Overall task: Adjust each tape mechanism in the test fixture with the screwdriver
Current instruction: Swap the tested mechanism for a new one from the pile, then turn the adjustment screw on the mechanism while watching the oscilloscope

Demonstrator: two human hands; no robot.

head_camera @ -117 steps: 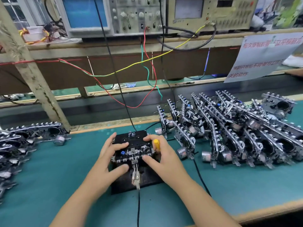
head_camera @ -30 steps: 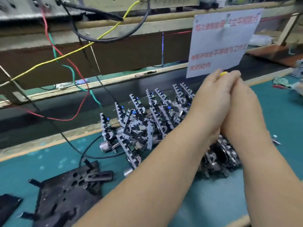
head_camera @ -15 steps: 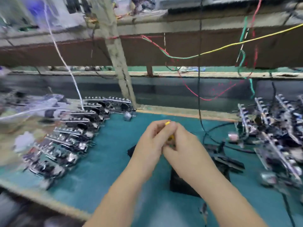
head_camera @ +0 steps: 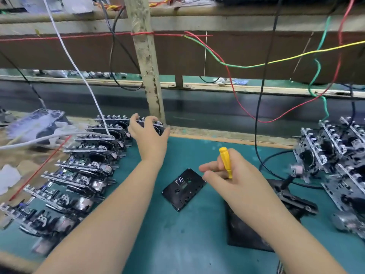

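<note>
The black cassette (head_camera: 183, 189) lying flat on the green mat carries two handwritten white letters on its upper face, reading "FE"; no other writing, label or number here can be read.

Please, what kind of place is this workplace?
Most likely an electronics assembly or test bench in a factory. Rows of tape mechanisms lie on a green mat, coloured test wires hang overhead, and the right hand holds a yellow screwdriver.

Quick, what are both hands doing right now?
Left hand: closed on a tape mechanism at the far end of the left row.
Right hand: holding the yellow screwdriver.
</note>
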